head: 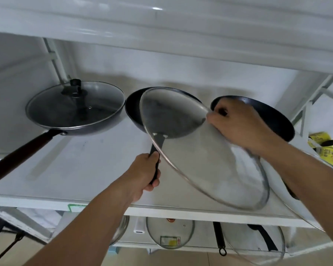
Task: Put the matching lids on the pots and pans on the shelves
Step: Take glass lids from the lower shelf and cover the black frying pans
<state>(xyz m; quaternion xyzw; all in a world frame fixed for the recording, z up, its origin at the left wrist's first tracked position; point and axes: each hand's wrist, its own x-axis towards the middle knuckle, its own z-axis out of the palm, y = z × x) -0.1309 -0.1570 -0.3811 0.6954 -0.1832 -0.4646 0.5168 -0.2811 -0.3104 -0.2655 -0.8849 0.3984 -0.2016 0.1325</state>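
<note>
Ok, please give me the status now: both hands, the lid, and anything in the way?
Left hand grips middle pan handle. Right hand holds glass lid by knob, tilted, not seated. Right pan close behind the lid.

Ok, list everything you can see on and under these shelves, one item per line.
Black wok with glass lid and dark wooden handle: one, shelf left.
Black frying pan with black handle: one, shelf middle, uncovered.
Black pan: one, shelf right, uncovered.
Large clear glass lid with metal rim: one, held tilted over the middle pan.
Glass lid with yellow sticker: one, lower level.
Other glass lids: at least two, lower level, partly hidden.
Yellow packet: one, far right.
White metal shelf: one.
Left hand: grips middle pan's handle.
Right hand: holds the large lid.
</note>
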